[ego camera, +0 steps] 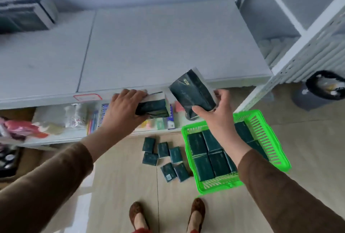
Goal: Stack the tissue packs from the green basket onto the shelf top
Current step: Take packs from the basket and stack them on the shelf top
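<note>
My left hand [125, 105] grips a dark green tissue pack [154, 106] just below the front edge of the white shelf top [158, 46]. My right hand [216, 109] holds a second dark green tissue pack [192, 92], tilted, at the shelf's front edge. The green basket [265, 135] sits on the floor to the right, under my right forearm, with several dark packs [205, 156] lying flat in it. A stack of tissue packs [26, 14] stands at the far left of the shelf top, blurred.
Several small dark packs [164, 158] lie loose on the wooden floor left of the basket. A lower shelf [74, 119] holds mixed goods. A white rack [291, 27] stands at the right, with a dark bin [321, 91] beside it. My feet are at the bottom.
</note>
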`<state>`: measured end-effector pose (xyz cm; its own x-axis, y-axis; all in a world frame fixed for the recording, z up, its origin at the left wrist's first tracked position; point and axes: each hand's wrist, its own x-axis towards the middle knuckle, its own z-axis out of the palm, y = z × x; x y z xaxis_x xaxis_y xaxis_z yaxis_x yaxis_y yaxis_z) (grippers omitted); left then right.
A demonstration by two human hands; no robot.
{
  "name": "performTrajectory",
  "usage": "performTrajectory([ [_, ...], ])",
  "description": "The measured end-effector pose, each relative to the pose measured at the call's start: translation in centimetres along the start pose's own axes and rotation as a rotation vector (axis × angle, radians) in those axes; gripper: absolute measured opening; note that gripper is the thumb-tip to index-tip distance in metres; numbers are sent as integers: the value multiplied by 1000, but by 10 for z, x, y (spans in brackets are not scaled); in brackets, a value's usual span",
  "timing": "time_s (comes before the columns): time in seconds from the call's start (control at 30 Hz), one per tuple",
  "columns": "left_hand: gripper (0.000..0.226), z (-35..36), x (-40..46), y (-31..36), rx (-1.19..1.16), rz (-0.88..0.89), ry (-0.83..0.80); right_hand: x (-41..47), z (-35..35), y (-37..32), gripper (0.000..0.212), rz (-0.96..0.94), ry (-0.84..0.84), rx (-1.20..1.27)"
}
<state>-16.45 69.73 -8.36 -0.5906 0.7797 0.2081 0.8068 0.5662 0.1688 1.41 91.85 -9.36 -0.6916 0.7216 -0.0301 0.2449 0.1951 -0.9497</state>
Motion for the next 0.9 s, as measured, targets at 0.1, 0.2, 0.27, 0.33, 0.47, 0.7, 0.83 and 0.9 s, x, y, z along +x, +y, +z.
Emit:
performTrajectory([
  [0.1,56,-50,-11,-65,-1,-73,63,11,66,-53,53,-28,-1,156],
  [0.2,49,-88,-23,-136,-6,-139,88,19,144,-96,50,-61,-29,230],
  [0.27,46,-110,-27,-186,12,-150,98,26,198,-118,50,-66,-46,245],
  [0.33,45,-129,-28,-236,51,-156,113,35,248,-138,53,-67,-47,248],
  [0.47,45,-155,-19,-326,104,-206,92,50,329,-171,53,-82,-73,235],
  [0.7,47,-160,35,-455,192,-293,55,97,425,-197,49,-144,-139,140],
  [0.83,48,-154,74,-518,251,-296,55,142,473,-200,44,-151,-181,109],
  [0.9,51,-149,94,-546,271,-294,51,168,501,-202,45,-155,-212,81],
])
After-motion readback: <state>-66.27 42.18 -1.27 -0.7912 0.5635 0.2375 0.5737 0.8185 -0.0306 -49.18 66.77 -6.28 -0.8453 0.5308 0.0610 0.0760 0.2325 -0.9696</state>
